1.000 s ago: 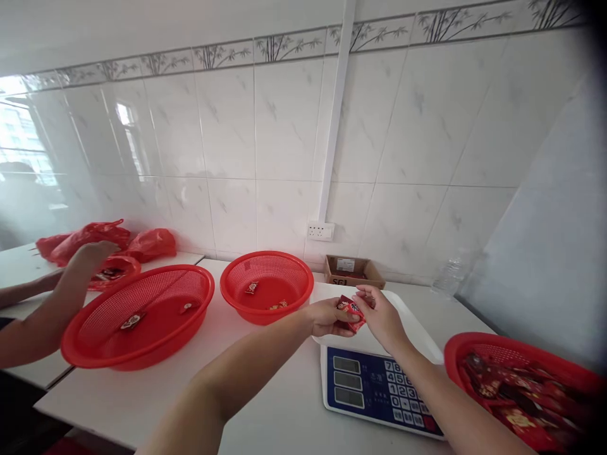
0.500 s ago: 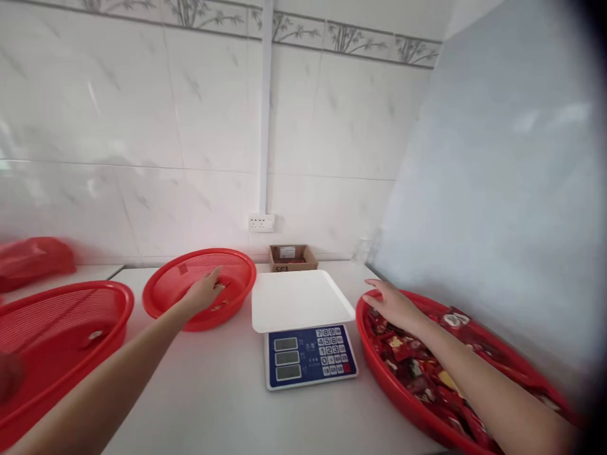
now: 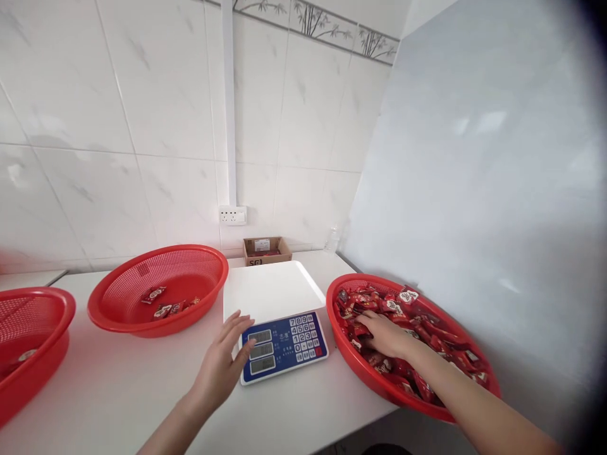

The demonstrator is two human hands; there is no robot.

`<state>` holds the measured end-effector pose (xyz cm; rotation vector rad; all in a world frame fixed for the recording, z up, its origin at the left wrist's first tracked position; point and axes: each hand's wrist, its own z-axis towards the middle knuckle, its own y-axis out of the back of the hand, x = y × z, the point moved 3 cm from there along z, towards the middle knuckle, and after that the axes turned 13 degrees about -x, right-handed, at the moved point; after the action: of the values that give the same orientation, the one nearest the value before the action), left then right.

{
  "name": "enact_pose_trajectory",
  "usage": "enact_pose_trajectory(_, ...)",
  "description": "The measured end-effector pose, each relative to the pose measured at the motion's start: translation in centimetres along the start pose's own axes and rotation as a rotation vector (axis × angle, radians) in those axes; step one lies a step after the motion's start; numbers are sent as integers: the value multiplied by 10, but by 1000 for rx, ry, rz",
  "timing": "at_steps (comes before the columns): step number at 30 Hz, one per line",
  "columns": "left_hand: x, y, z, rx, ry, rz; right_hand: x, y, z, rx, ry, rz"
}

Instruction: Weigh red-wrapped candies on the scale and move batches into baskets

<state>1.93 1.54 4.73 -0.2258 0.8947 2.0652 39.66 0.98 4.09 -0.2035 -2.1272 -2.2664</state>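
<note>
Inside the right-side basket (image 3: 333,323), red packets (image 3: 408,296) are being touched from above by the nearer right hand (image 3: 386,335); whether any is being held cannot be told. The left hand (image 3: 219,366) is being held wide near the scale (image 3: 286,346).

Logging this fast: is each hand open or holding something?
Left hand: open, no item visible in it.
Right hand: among the red packets; grip cannot be told.

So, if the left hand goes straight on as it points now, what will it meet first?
Most likely the white tray of the scale, just ahead of the left hand; the hand's height is unclear, so it could pass above.
</note>
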Motion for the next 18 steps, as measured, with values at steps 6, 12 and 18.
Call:
enact_pose_trajectory(6, -11, -3, -7, 28, -12, -54, -17, 14, 9, -168, 12, 104)
enact_pose_trajectory(12, 3, 2, -12, -18, 33, -54, -35, 34, 23, -353, -118, 128)
enact_pose_trajectory(18, 6, 3, -6, 16, 120, -94, -28, 67, 35, -571, -366, 382)
